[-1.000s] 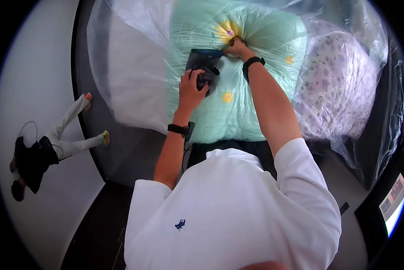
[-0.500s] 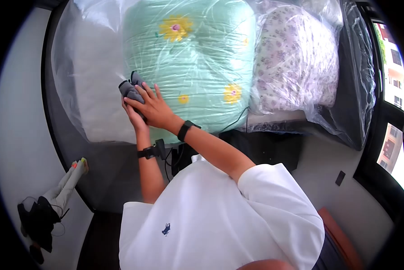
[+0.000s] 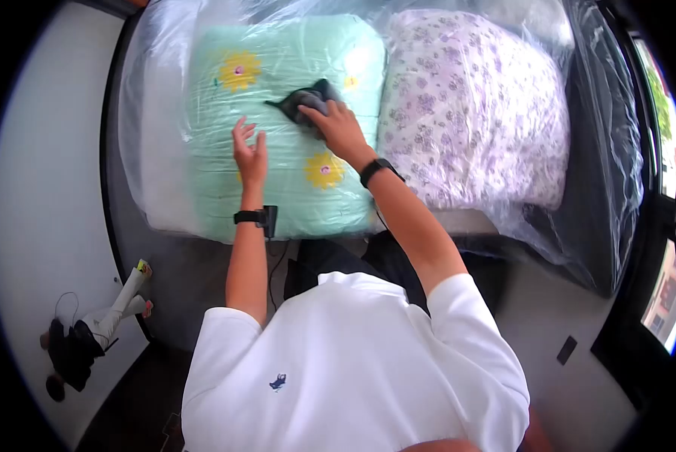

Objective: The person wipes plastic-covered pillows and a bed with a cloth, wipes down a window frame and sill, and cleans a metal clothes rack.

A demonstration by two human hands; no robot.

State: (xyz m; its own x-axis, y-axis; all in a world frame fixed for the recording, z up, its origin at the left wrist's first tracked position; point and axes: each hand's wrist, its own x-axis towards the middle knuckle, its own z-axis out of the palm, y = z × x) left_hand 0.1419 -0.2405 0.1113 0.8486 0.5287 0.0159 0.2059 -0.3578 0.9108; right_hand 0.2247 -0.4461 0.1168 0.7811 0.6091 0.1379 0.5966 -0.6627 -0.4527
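Note:
My right hand [image 3: 342, 134] grips a dark grey cloth bundle [image 3: 305, 101] with black edges, its thumb and fingers closed on the near side. The exact kind of garment does not show. Beneath it lies a puffy mint-green bedding bundle [image 3: 278, 177] with yellow flowers, wrapped in clear plastic. Left of the cloth, my left hand [image 3: 250, 156] is raised over the green bundle with its fingers apart and nothing in them. Both wrists wear black bands.
A plastic-covered purple floral bundle [image 3: 470, 113] is on the right, with white bedding [image 3: 165, 151] at the left edge. Another person [image 3: 78, 343] stands by the wall at lower left. A window [image 3: 658, 294] is on the far right. A thin cable hangs below my left wrist.
My hands have come apart; they were together around the grey cloth. My right hand has carried it rightward over the green bundle, and the cloth is now looser.

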